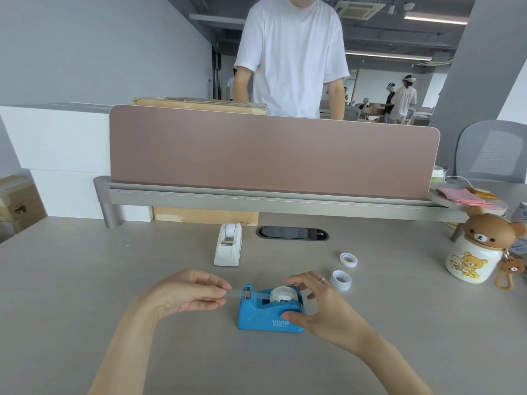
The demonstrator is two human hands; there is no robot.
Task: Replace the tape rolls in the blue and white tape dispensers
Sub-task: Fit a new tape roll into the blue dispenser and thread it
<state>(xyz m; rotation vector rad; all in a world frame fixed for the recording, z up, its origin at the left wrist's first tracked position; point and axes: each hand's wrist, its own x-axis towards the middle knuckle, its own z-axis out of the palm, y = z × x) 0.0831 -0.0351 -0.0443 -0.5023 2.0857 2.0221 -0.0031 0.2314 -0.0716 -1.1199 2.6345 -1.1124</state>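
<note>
Matte grey worktop (85,280) of smooth laminate in an open office. Between the hands sits the blue tape dispenser (269,309), a glossy wedge-shaped plastic body with a white tape roll (283,293) seated in its well. The left hand (188,292) pinches the clear tape strip (236,293) drawn across the metal cutter at the dispenser's left end. The right hand (319,303) grips the dispenser's rounded right end, thumb on its near side, fingers curled over the far side; one finger bears a ring. Just beyond the right hand lie two loose tape rolls (340,279), flat white rings. Beyond the left hand's fingertips stands the white tape dispenser (228,245), also loaded with a roll. Far right of the right hand: a bear-lidded ceramic jar (470,252). Behind, an oval cable port (292,232), a pink felt divider (271,155), and a person in a white T-shirt (293,52).
</note>
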